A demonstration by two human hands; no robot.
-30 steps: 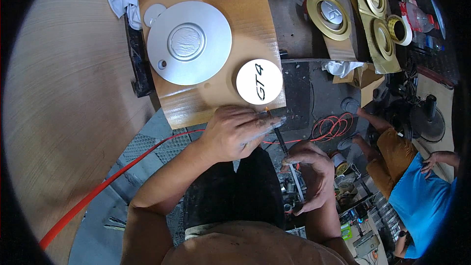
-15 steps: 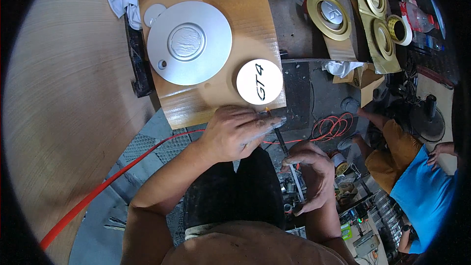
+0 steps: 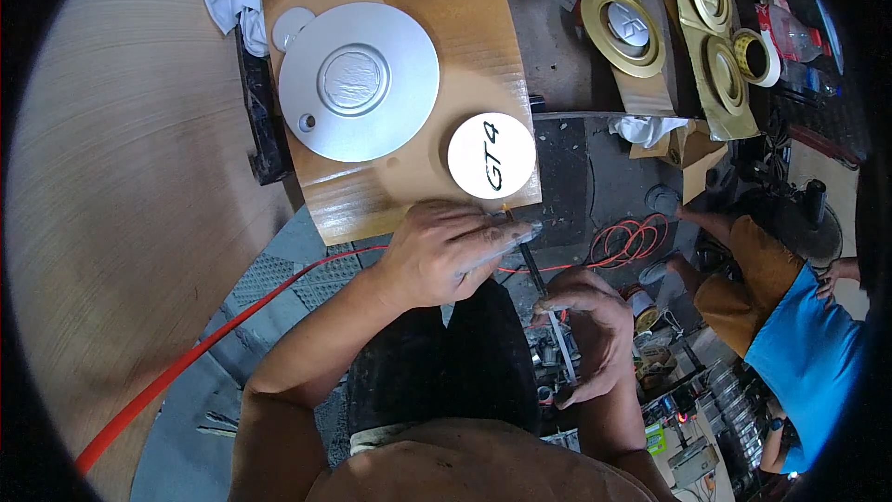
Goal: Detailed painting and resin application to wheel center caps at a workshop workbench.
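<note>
My left hand (image 3: 441, 251) holds the upper part of a thin dark-and-pale rod (image 3: 531, 266) with a small orange tip, just below the board's front edge. My right hand (image 3: 599, 339) is curled round the rod's lower, pale part. A white disc (image 3: 466, 139) with black lettering lies at the near right corner of the brown board (image 3: 488, 46). Left of it sits a larger silver round cover (image 3: 400, 84) with a raised centre and a small hole, partly over a small pale disc (image 3: 284, 30).
Gold rings (image 3: 599, 33) and a tape roll (image 3: 771, 60) lie on the dark bench to the right. A red hose (image 3: 177, 372) crosses at lower left beside the wooden surface (image 3: 111, 177). A co-worker in blue (image 3: 799, 372) is at the lower right.
The co-worker's body and hand have shifted slightly within the lower right area. My hands, the rod and the discs show no visible movement.
</note>
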